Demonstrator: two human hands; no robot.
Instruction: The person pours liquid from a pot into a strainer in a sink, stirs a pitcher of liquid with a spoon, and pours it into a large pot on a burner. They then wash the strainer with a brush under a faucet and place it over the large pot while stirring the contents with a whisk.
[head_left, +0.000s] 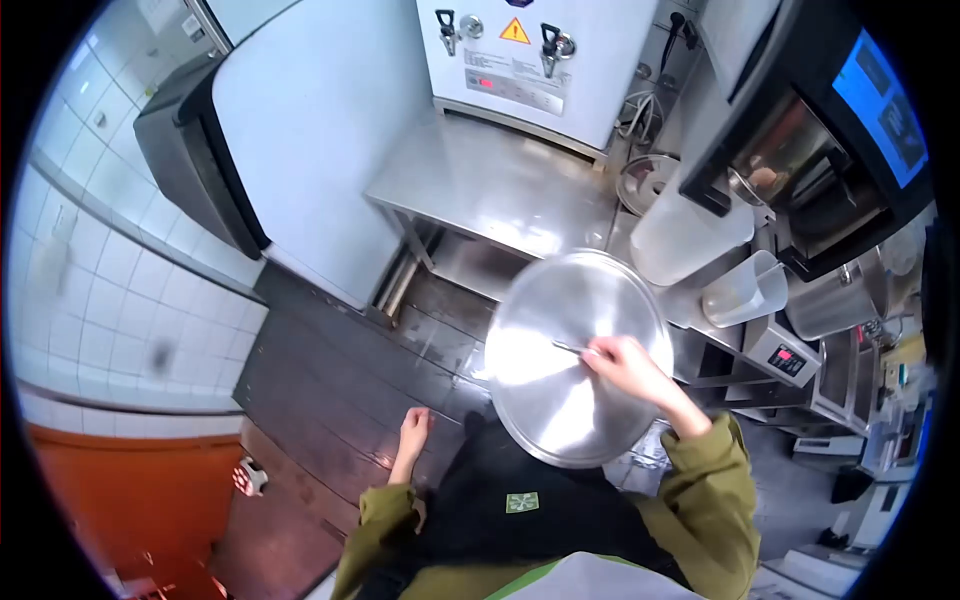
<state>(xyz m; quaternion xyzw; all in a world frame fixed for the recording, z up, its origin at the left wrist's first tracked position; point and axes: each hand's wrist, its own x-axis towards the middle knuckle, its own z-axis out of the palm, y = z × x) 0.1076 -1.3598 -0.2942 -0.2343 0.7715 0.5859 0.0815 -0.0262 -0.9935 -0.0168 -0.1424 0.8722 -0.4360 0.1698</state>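
So, our kitchen corner: white tiled wall [90, 270] down the left and a dark floor [320, 380] that looks a bit shiny near the bench. We've got a stainless steel table [500, 190] with a lower shelf. A white boiler-type unit [530, 50] sits at the back of it, with two taps and a yellow warning triangle on the front. Left of that we've got a big pale cabinet [310, 130] with a black side. Over on the right there's a blue screen [885, 95] above more steel kit, all brightly lit.
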